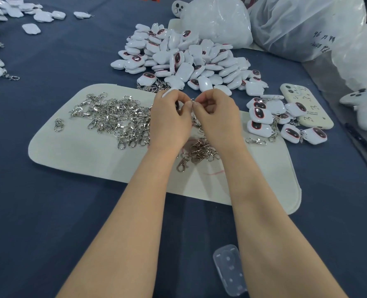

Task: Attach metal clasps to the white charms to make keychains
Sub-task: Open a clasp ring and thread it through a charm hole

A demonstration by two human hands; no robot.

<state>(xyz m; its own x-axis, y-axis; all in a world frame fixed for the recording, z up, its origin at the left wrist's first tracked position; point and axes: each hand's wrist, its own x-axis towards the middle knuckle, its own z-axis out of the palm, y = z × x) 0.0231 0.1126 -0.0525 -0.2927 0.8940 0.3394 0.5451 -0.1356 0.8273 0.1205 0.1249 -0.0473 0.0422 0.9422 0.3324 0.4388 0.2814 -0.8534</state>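
Clear plastic case (228,269) is lying nearest you on the blue-clothed counter (49,211), between your forearms.

- Both hands are working close together over the pale felt mat (75,151). Your left hand (170,119) is curling round a white charm (167,92), with only its edge showing above the knuckles. Your right hand (218,117) is pinching a small metal ring (192,101) at the fingertips, which are touching the left's. Fingers are hiding the join, so I cannot tell whether the ring is threaded.
- Loose clasps (118,119) are lying heaped on the mat to your left. Bare charms (189,59) are piling up beyond the mat. Finished keychains (264,117) are gathering on your right, beside a phone (303,106).
- Handling, as judged: the charms are looking glossy, hard and light, so probably slippery. You are likely better off gripping across the flat faces, close to the loop end. The ring is looking tiny and stiff, so pinch it by its rim. The clasps are tangling, so lift one by its hook end.
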